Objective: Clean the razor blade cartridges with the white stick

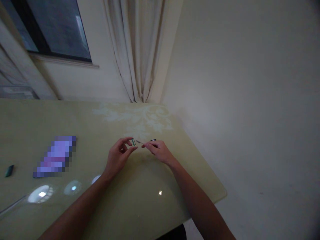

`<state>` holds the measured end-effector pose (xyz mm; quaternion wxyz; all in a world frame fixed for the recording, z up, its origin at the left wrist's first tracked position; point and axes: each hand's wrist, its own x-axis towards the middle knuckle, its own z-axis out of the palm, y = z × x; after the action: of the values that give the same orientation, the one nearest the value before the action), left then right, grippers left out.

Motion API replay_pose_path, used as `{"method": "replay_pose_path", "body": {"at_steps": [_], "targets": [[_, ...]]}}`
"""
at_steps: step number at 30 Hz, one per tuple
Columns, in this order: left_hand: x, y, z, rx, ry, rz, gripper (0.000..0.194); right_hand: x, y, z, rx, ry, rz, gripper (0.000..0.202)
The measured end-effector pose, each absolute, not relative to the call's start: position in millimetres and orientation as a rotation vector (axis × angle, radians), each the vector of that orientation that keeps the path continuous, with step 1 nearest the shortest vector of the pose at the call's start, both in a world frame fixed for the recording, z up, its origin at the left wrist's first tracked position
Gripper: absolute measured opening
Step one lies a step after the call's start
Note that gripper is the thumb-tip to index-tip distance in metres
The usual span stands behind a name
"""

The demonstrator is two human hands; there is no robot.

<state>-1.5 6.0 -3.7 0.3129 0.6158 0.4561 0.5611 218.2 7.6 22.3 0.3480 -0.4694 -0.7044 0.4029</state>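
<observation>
Above the glossy table, my left hand pinches a small green, flat piece by its ends, between thumb and fingers. My right hand is closed around a thin brush-like tool, whose pale tip points left at the green piece. The tool's dark rear end shows above my right hand. A narrow gap seems to lie between tip and piece; contact is too small to tell.
A blurred purple rectangular item lies left of my hands, with a small dark green object farther left. A thin cable crosses the lower left. Behind the table hang curtains; a wall stands right.
</observation>
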Motion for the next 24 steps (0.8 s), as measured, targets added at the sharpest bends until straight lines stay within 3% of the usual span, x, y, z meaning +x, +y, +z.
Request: {"method": "replay_pose_path", "body": {"at_steps": [24], "targets": [[0.3,2.7,-3.6,1.632,1.133,1.487,0.038,220.1,7.3,26.2,-1.102,-1.831,1.158,0.059]]}}
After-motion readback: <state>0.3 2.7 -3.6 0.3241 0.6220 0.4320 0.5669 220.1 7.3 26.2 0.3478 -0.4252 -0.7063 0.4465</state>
